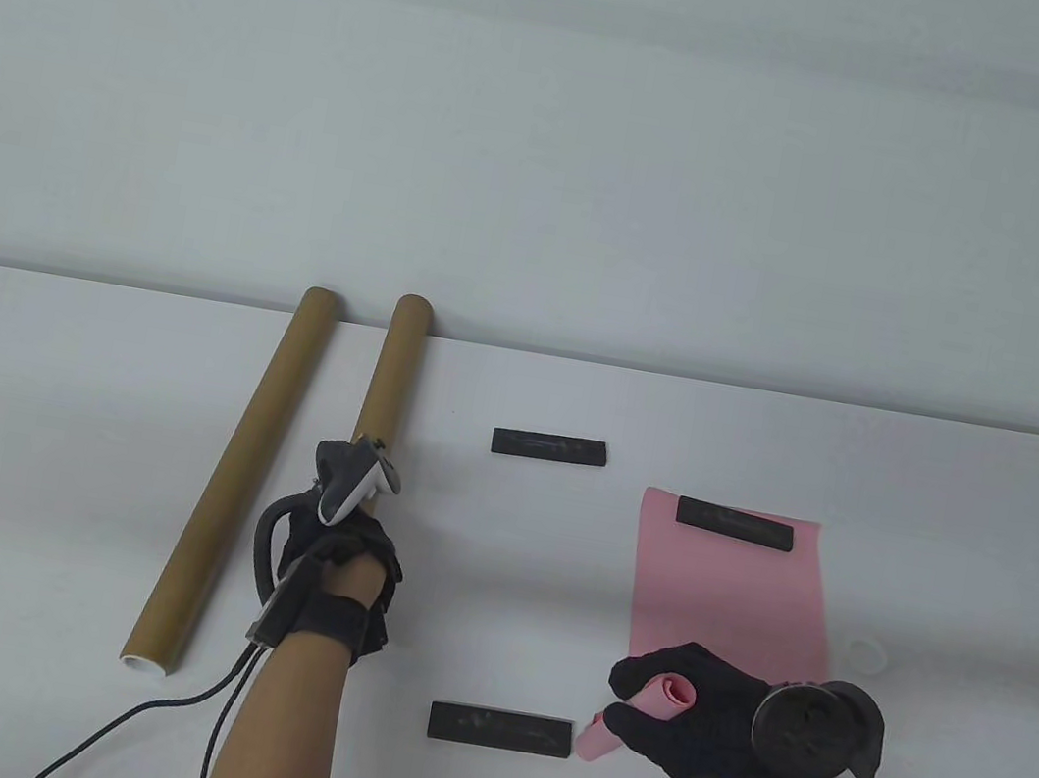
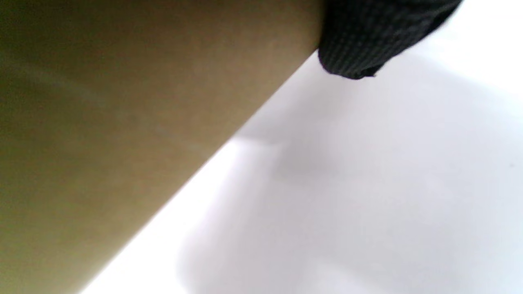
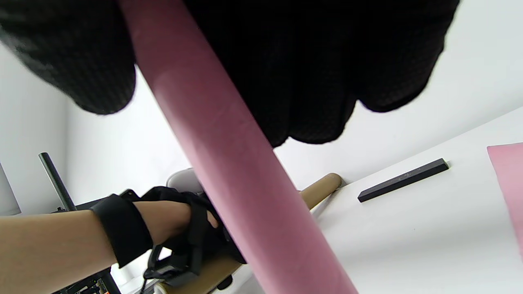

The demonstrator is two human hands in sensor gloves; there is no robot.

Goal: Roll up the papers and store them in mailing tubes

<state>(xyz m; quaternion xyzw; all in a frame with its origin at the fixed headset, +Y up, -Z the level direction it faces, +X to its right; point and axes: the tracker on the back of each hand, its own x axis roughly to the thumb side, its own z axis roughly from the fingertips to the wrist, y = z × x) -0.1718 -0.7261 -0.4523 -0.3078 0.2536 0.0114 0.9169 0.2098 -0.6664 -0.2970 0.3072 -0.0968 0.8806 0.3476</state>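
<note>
— Looking down at the table first: right hand [image 1: 694, 712] wrapped around a pink roll [image 1: 662, 696], near end poking out by a black bar [image 1: 500, 730]. Left hand [image 1: 339, 578] down on the inner tube [image 1: 388, 387], fingers hidden under the tracker.

— Gripping that tube, or just resting?

— Cannot tell from above. Outer tube [image 1: 237, 471] lying alone to the left, white cap showing at its near end. Another pink sheet [image 1: 729, 593] flat, pinned at the far edge by a bar [image 1: 736, 524]. Third bar [image 1: 550, 447] loose mid-table. Small white cap [image 1: 865, 654] just right of the sheet.

— Left wrist view?

— Mostly brown tube wall [image 2: 143, 143] filling the frame, one gloved fingertip [image 2: 359, 45] curled at its edge. Touching, seemingly around it; how tightly, unclear.

— Right wrist?

— Fingers [image 3: 306, 81] closed over the roll [image 3: 237, 183], held tight and clear of the table. Left hand [image 3: 192, 228] on the tube [image 3: 322, 188] beyond.

— So how far along?

— Probably one sheet rolled, not yet in a tube. Second sheet unrolled. Nothing visibly stored; tube contents not visible. Most left: inserting, capping, then repeating.
</note>
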